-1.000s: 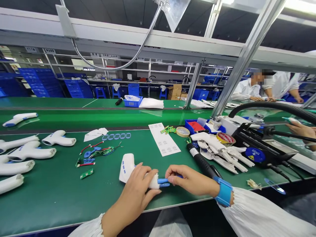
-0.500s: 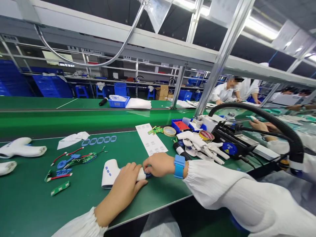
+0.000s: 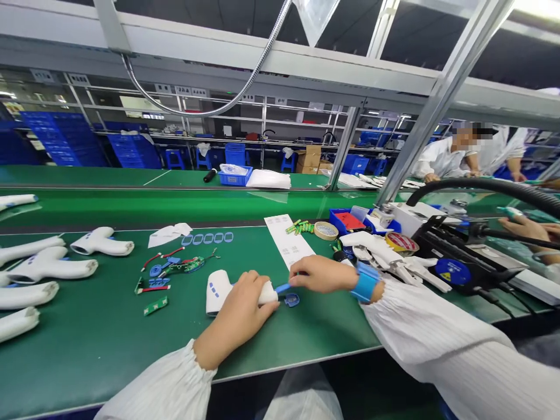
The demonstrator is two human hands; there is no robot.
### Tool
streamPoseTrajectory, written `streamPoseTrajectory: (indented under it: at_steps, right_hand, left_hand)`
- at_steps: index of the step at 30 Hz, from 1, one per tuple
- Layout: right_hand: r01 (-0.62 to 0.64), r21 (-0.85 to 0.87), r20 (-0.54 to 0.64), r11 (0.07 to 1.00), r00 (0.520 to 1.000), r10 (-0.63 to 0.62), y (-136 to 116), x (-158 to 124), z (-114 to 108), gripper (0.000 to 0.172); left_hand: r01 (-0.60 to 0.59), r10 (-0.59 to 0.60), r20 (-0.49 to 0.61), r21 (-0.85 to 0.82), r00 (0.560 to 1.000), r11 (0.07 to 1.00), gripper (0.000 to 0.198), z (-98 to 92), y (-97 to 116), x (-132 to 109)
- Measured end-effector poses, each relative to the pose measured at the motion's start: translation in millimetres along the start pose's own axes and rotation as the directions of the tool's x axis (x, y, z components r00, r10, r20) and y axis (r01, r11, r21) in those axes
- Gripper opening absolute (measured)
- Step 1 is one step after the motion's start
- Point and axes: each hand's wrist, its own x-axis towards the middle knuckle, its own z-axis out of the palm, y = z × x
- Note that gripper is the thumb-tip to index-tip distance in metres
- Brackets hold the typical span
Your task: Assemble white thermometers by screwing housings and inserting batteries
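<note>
My left hand (image 3: 247, 297) is wrapped over a white gun-shaped housing (image 3: 217, 291) with blue buttons, pressing it to the green table. The housing's handle end points right. There my right hand (image 3: 317, 274), with a blue wristband, pinches a narrow blue strip (image 3: 283, 288) that sticks out at the handle's end. How far the strip reaches inside is hidden. Just below the right hand lies a small blue cap-like part (image 3: 291, 300). Left of the housing are a circuit board with wires (image 3: 192, 265) and a small green board (image 3: 156, 306).
Several white housings (image 3: 65, 269) lie at the left. Blue frames (image 3: 207, 238), a printed label sheet (image 3: 284, 239), green cylindrical cells (image 3: 300, 227) and a tape roll (image 3: 326, 230) lie farther back. White shells (image 3: 385, 251) and a black machine (image 3: 441, 256) stand right. Co-workers sit beyond.
My right hand has drawn back from the handle's end, and the blue strip now shows between them. The blue cap-like part is now visible on the table. The view has swung left.
</note>
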Motion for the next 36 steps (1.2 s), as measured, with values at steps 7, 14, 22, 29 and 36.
streamPoseTrajectory:
  at_steps: [7,14,22,29,36]
  right_hand:
    - [0.025,0.036,-0.436,0.999,0.900,-0.006,7.0,-19.3,18.7,0.033]
    - [0.624,0.085,-0.566,0.777,0.672,-0.477,-73.9,-10.1,17.9,0.044]
    - [0.661,-0.132,-0.613,0.739,0.531,-0.585,-90.6,-11.1,29.2,0.021]
    - [0.607,-0.275,-0.538,0.746,0.546,-0.643,-101.4,-24.5,24.6,0.008]
    - [0.581,-0.191,-0.506,0.791,0.633,-0.586,-103.1,-30.5,26.5,0.006]
  left_hand:
    - [0.094,-0.220,-0.118,-0.643,0.968,0.760,0.035,-49.7,3.8,-27.8]
    - [0.045,-0.224,-0.108,-0.811,0.969,0.583,0.037,-47.7,14.1,-41.3]
    - [0.021,-0.078,-0.103,-0.467,0.992,0.884,0.041,-64.5,3.0,-78.3]
    - [-0.206,0.164,-0.154,-0.322,0.974,0.924,0.037,-53.8,1.2,-90.3]
    - [-0.235,0.200,-0.133,-0.344,0.971,0.909,0.029,-54.1,-3.3,-90.6]
